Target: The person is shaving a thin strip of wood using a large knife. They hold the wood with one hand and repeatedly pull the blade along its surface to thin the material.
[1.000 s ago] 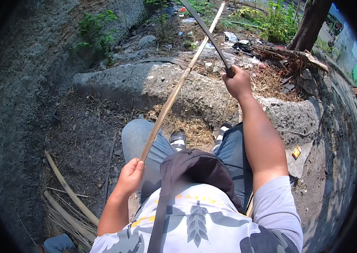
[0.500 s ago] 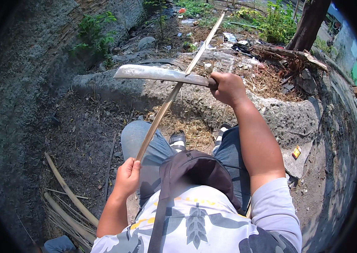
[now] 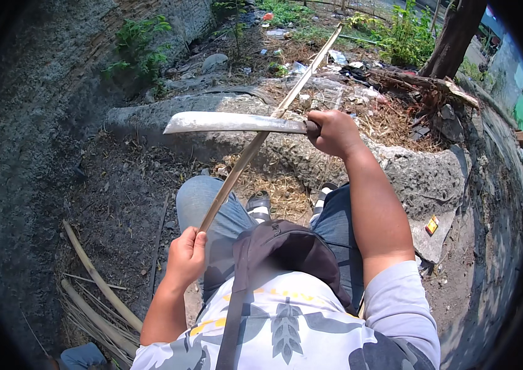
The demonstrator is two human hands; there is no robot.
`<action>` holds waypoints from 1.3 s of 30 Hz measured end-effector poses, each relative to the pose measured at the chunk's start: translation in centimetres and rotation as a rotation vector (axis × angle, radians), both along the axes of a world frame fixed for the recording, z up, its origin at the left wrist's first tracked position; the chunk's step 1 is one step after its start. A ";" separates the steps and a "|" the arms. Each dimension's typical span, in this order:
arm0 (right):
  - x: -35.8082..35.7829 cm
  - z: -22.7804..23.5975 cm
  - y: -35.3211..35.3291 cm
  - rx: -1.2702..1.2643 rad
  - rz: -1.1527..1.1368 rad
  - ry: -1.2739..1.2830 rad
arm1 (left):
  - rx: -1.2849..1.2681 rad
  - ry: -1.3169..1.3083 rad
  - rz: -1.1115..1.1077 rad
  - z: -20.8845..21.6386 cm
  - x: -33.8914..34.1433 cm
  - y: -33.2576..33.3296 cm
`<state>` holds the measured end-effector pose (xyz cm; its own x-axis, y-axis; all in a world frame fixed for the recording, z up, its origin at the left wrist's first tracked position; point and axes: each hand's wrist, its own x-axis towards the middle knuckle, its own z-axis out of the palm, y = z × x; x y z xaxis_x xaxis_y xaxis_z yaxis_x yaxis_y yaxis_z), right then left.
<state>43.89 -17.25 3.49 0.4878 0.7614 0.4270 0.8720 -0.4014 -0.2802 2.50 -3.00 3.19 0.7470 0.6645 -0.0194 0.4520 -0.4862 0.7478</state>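
The left hand (image 3: 186, 258) has its grip closed around the near end of a pale wooden strip (image 3: 244, 159), which slants up and away past the left knee (image 3: 193, 196). The right hand's (image 3: 334, 132) grip is clamped on the handle (image 3: 314, 128) of a machete (image 3: 230, 123), which crosses the strip near mid-length; contact cannot be confirmed.

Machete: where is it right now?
In the head view, the machete is above centre, its handle in the right grip; its blade points left, crossing the pale strip held by the left grip.
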 end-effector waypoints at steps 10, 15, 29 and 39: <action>-1.4 -0.1 1.0 -0.126 -0.032 -0.028 | 0.046 0.057 0.095 0.0 0.7 0.1; -0.8 -0.1 0.8 -0.015 -0.022 -0.019 | 0.065 0.021 0.094 -0.6 0.0 0.7; -1.6 0.2 1.1 -0.301 0.000 0.234 | -0.082 -0.017 0.165 -1.6 -2.1 1.5; -1.2 1.5 -0.6 -0.208 -0.052 -0.128 | -0.071 -0.039 0.131 -1.8 -3.8 2.9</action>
